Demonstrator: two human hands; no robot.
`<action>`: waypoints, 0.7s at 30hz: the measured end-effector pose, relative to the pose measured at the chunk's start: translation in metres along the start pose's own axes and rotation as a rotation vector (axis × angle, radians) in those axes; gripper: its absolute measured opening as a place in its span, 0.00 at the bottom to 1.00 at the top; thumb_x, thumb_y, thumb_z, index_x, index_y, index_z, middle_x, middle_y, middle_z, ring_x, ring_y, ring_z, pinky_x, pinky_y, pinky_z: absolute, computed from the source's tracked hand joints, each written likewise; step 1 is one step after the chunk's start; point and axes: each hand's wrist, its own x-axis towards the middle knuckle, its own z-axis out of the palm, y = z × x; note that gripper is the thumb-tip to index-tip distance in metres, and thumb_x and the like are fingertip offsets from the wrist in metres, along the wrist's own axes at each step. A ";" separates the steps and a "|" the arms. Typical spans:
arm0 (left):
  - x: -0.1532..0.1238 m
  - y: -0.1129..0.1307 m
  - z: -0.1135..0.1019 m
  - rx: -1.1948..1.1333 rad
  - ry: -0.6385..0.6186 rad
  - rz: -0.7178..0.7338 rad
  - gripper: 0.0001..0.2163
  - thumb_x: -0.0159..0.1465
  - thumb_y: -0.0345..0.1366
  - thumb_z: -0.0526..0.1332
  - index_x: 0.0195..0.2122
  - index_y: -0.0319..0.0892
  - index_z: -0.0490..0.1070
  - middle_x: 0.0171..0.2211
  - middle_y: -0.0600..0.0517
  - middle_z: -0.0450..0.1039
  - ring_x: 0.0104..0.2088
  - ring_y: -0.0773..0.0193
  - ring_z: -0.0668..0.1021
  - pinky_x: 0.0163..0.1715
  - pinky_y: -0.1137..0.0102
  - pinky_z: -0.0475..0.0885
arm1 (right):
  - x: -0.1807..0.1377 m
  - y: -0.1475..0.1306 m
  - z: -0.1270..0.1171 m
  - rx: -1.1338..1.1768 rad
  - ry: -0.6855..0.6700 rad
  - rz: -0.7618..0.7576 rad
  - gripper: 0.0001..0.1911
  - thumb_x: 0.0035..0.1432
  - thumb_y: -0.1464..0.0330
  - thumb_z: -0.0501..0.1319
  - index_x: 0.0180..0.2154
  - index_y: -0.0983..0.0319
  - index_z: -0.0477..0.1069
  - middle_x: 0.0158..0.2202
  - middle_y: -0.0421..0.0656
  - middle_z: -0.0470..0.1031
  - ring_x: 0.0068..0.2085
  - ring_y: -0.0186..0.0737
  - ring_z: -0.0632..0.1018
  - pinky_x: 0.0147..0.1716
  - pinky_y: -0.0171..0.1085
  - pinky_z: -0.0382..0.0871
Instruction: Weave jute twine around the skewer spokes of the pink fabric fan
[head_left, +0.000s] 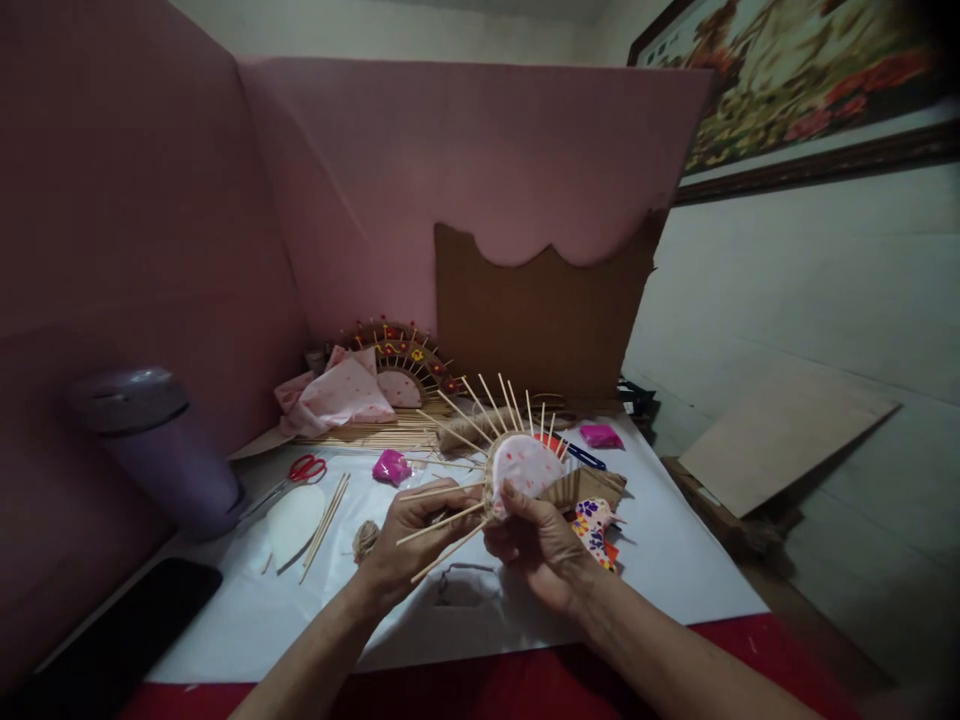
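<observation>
My right hand (536, 545) is closed on a half-round craft piece (525, 465) covered in pink spotted cloth, with several bamboo sticks fanning out of its edge. My left hand (412, 535) is closed round the sticks on its left side, fingers pinched near the rim where twine seems to be wound. The piece is held up above a white sheet (675, 560) on the table. A finished fan-like piece (401, 365) with red and yellow beads leans at the back.
Red scissors (304, 470), loose sticks (326, 520), a white oval cutout (294, 520), a twine ball (365, 540), two pink clay lumps (391, 466), pink cloth (337, 395), a purple flask (161, 445), a dark phone (124, 630), patterned scraps (595, 528), and a cardboard backdrop (540, 320).
</observation>
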 end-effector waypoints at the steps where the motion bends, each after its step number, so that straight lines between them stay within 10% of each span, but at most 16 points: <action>1: 0.000 0.000 0.000 -0.028 0.007 0.002 0.04 0.54 0.33 0.64 0.28 0.40 0.76 0.25 0.51 0.70 0.28 0.67 0.70 0.29 0.73 0.65 | 0.000 0.000 0.000 0.007 -0.015 0.004 0.13 0.36 0.67 0.71 0.20 0.65 0.67 0.17 0.38 0.68 0.18 0.26 0.64 0.16 0.29 0.51; 21: 0.002 0.001 0.011 -0.149 0.104 -0.122 0.05 0.51 0.34 0.66 0.22 0.38 0.75 0.20 0.54 0.71 0.22 0.70 0.70 0.24 0.76 0.65 | 0.000 0.002 -0.005 0.030 -0.057 0.014 0.12 0.37 0.70 0.70 0.23 0.65 0.67 0.19 0.37 0.68 0.20 0.27 0.68 0.16 0.27 0.52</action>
